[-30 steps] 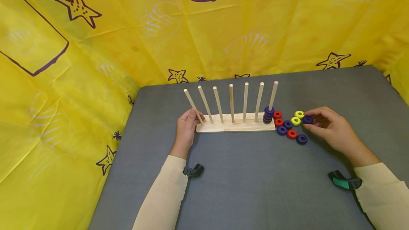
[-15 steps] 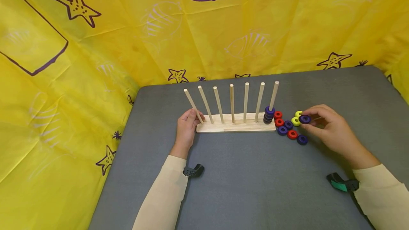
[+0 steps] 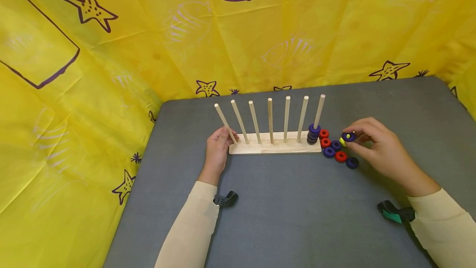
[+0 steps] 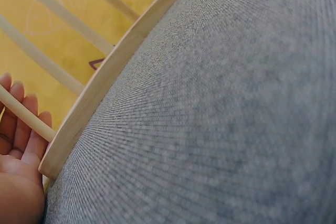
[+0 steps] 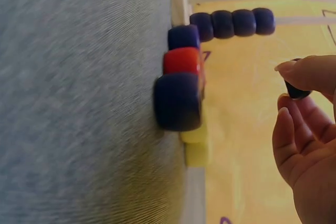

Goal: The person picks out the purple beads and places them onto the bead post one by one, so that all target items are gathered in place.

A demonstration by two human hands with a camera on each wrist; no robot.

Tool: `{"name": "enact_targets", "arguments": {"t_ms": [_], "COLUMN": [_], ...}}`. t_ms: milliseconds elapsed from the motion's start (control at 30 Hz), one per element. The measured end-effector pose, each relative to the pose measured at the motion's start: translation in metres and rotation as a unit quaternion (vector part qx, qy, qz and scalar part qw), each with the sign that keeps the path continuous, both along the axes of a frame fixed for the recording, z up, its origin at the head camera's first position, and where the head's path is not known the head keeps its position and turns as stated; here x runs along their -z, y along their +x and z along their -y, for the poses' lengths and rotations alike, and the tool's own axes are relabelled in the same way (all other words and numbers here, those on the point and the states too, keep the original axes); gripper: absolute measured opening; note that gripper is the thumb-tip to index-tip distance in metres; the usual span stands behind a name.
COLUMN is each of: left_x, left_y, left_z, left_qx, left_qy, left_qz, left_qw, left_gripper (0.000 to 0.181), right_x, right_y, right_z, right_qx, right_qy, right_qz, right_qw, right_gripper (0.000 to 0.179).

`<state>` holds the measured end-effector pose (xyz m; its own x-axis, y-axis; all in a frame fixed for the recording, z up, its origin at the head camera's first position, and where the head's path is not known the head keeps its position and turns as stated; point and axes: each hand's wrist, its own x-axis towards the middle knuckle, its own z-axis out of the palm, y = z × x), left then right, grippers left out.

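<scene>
The right hand (image 3: 379, 148) pinches a dark blue, round ring with a central hole (image 5: 297, 92) between thumb and fingers. The pinch is at the rim on the ring's right side, probably so that the hole is left unblocked; yellow shows through it in the head view. The ring sits right at the fingertips, held above the grey table (image 3: 282, 218) and touching none of the loose rings below.

The left hand (image 3: 217, 148) curls round the left end of a pale wooden rack with seven pegs (image 3: 273, 149), thumb and fingers on either side of the leftmost peg (image 3: 223, 119). That hold seems meant to steady the rack; how firm it is cannot be told.

Just left of the right fingers lie loose rings: red rings (image 3: 340, 156), other dark blue rings (image 3: 352, 163) and, almost beneath the fingertips, yellow rings (image 5: 196, 153), partly hidden in the head view. Their cluster beside the rack presumably keeps them within short reach. Farther left of those fingers, four stacked dark blue rings (image 5: 232, 23) surround the rightmost peg (image 3: 320, 108).
</scene>
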<state>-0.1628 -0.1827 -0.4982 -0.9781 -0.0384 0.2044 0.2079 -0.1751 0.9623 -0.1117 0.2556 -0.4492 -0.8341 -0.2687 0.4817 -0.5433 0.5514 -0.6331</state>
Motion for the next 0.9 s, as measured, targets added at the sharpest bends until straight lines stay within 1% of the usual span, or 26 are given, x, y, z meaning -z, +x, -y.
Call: {"name": "enact_targets", "arguments": {"t_ms": [167, 233, 400, 667, 800, 900], "left_x": [-0.001, -0.001, 0.002, 0.004, 0.003, 0.002], "left_y": [0.000, 0.000, -0.001, -0.001, -0.001, 0.000], "left_z": [0.000, 0.000, 0.000, 0.001, 0.000, 0.000], "left_qx": [-0.001, -0.001, 0.000, 0.004, 0.004, 0.003], "left_qy": [-0.003, -0.002, -0.001, 0.002, 0.002, 0.000], "left_qz": [0.002, 0.002, 0.000, -0.005, -0.006, -0.005], "left_qw": [1.0000, 1.0000, 1.0000, 1.0000, 1.0000, 1.0000], "left_gripper": [0.063, 0.061, 0.066, 0.078, 0.078, 0.074], "right_x": [-0.009, -0.013, -0.022, -0.038, -0.045, -0.048], "right_y": [0.000, 0.000, -0.001, -0.001, -0.003, -0.006], "right_z": [0.006, 0.008, 0.013, 0.017, 0.019, 0.019], "right_qx": [-0.008, -0.010, -0.015, -0.011, -0.020, -0.034], "right_qy": [0.009, 0.014, 0.019, 0.018, 0.012, -0.002], "right_qz": [-0.013, -0.020, -0.038, -0.055, -0.070, -0.082], "right_qw": [0.9998, 0.9996, 0.9990, 0.9983, 0.9973, 0.9960], "right_gripper": [0.052, 0.051, 0.051, 0.051, 0.055, 0.057]}}
